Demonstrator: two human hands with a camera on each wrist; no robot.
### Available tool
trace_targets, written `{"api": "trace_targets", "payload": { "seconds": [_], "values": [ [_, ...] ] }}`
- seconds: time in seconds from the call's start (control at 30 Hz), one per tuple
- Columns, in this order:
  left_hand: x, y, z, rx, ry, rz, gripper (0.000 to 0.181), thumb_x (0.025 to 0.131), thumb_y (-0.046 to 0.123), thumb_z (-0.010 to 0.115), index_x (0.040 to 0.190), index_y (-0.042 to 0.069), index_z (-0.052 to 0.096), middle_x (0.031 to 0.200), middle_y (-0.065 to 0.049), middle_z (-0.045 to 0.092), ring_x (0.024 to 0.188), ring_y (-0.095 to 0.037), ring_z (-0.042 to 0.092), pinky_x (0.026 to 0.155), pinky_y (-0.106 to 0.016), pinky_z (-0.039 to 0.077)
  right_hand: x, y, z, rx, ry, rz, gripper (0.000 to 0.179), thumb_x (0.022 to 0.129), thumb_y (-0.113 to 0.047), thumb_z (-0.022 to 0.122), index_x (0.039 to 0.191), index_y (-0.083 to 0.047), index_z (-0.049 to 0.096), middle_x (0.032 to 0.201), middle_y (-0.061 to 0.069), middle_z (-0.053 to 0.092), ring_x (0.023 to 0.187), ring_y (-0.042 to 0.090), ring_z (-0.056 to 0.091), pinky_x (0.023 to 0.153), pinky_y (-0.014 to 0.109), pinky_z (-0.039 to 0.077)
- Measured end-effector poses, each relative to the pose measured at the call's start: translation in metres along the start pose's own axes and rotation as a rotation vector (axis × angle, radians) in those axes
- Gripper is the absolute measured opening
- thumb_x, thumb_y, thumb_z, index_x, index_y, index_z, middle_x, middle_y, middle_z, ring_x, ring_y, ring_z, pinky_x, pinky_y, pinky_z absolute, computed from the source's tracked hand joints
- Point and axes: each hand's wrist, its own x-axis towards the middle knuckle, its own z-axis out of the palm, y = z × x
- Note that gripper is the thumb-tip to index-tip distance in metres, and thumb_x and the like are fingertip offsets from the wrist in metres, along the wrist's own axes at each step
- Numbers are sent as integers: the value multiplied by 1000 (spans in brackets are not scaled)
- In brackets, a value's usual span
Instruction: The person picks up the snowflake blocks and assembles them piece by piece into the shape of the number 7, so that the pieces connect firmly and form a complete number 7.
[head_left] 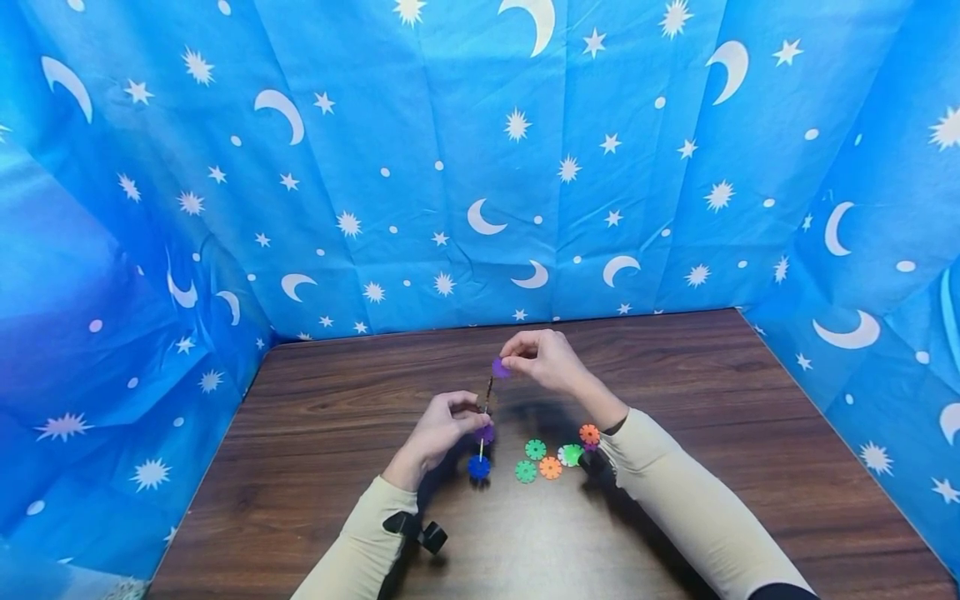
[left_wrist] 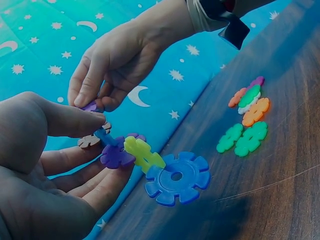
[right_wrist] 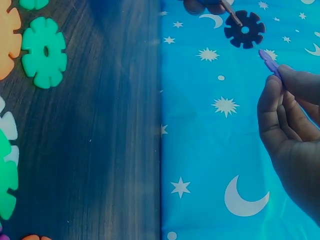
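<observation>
Pinching the interlocked disc chain point(left_wrist: 143, 154) between thumb and fingers, my left grip point(head_left: 445, 429) is closed partway along it, probably to steady it while leaving the blue notched disc point(left_wrist: 177, 178) free at the near end. My right grip point(head_left: 546, 358), closed too, holds a purple notched disc point(head_left: 500, 367) by its edge, perhaps keeping slots exposed, just beside the chain's brown disc point(right_wrist: 244, 29). Loose green discs point(head_left: 536, 450) and orange discs point(head_left: 551, 467) lie apart on the bench point(head_left: 315, 433).

Starry-draped booth point(head_left: 450, 100) around brown table point(head_left: 337, 383)
</observation>
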Motion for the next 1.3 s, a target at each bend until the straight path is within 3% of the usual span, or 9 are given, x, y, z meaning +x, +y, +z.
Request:
{"api": "trace_targets", "payload": {
  "seconds": [0.57, 0.77, 1.3],
  "values": [
    [3, 2, 0, 22, -24, 14, 22, 87, -7, 64, 107, -13, 57, 86, -8, 70, 79, -12, 67, 72, -28, 56, 5, 0, 1, 1, 24, 17, 5, 85, -20, 77, 87, -17, 74, 77, -5, 72, 66, 11, 63, 56, 26, 49],
    [2, 2, 1, 31, -28, 21, 23, 88, -6, 64, 108, -13, 57, 87, -9, 70, 80, -12, 67, 75, -29, 57, 7, 1, 3, -10, 25, -14, 4, 85, -19, 77, 87, -16, 74, 79, -4, 73, 69, 8, 64, 58, 24, 49],
    [0, 1, 2, 52, -22, 15, 21, 86, -7, 65, 106, -11, 61, 88, -8, 70, 79, -12, 68, 74, -29, 57, 3, 0, 8, 14, -13, -23, 5, 87, -18, 75, 88, -13, 74, 77, -2, 72, 64, 8, 63, 55, 25, 50]
  ]
}}
